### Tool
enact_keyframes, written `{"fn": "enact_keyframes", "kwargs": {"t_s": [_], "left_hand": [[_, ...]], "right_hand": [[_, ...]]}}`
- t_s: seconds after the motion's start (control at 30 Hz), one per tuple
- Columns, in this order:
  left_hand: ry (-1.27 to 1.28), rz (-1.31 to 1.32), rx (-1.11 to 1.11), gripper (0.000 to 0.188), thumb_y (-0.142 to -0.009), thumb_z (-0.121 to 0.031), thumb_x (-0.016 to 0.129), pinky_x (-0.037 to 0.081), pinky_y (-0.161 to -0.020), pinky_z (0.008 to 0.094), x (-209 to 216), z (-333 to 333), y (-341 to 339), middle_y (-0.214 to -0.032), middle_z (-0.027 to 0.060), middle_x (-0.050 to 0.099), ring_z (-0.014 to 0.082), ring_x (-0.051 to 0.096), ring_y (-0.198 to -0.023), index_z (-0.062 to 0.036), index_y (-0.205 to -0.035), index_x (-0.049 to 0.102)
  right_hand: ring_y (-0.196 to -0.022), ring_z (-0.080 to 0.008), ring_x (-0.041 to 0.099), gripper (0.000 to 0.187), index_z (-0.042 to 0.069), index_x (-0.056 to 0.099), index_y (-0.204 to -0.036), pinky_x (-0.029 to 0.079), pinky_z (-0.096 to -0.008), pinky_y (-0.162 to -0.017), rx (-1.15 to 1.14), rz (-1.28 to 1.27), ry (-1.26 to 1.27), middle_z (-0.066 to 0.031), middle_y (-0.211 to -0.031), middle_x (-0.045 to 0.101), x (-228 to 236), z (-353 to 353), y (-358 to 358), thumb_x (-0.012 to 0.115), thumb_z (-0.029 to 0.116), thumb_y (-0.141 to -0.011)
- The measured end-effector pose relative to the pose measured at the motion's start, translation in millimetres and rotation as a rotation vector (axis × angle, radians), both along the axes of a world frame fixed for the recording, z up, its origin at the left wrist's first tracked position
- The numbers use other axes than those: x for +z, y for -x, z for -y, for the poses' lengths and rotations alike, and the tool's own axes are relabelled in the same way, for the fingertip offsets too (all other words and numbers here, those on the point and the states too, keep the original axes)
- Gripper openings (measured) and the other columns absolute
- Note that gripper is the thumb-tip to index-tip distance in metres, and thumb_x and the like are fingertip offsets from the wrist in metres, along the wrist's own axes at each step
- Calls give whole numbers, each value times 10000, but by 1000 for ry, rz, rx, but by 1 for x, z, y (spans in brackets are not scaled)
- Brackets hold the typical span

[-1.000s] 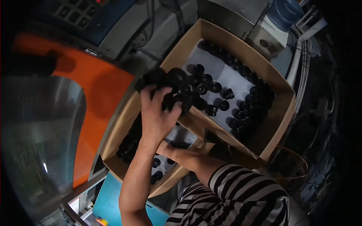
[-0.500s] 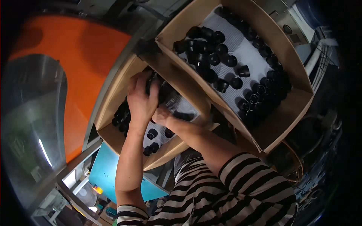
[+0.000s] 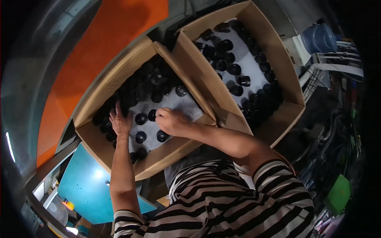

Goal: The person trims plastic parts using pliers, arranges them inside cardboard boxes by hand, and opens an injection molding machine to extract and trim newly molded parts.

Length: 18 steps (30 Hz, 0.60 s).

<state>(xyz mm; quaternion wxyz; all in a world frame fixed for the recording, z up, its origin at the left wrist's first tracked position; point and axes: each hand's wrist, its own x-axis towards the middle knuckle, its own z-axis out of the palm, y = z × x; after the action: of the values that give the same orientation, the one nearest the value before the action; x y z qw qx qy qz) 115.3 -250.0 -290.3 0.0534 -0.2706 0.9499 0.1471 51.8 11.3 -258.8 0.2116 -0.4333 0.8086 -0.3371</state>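
Black part (small, rounded) at the right fingers

I count two cardboard boxes, the left box and the right box, with one pale sheet showing in each: the left sheet and the right sheet. In the left box I get five black round pieces apart from the pile: one near the upper right edge, two side by side mid-sheet, two toward the lower edge. The pile along its upper left edge is too dense for me to number. In the right box I make out two black pieces mid-sheet and two by the upper left edge; the rest overlap.
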Motion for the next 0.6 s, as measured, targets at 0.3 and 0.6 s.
{"fn": "enact_keyframes", "kwargs": {"t_s": [0.3,0.6], "left_hand": [[138,196,-46,657,-825,-206,669,444,-980,500,-20,-22,6,-1363,179,449,430,462,-1194,-274,-1420,401],[152,48,-66,674,-808,-96,638,473,-921,497,-22,20,-23,-1292,169,497,422,517,-1147,-270,-1417,410]], "right_hand": [[-1057,-333,587,310,85,590,-1141,518,-460,-817,95,-8,-383,-121,-1108,583,-42,-23,-22,620,149,-839],[-1082,-386,573,342,132,596,-1189,534,-521,-761,158,2,-628,-181,-1155,570,-59,23,-38,466,335,-947]]}}
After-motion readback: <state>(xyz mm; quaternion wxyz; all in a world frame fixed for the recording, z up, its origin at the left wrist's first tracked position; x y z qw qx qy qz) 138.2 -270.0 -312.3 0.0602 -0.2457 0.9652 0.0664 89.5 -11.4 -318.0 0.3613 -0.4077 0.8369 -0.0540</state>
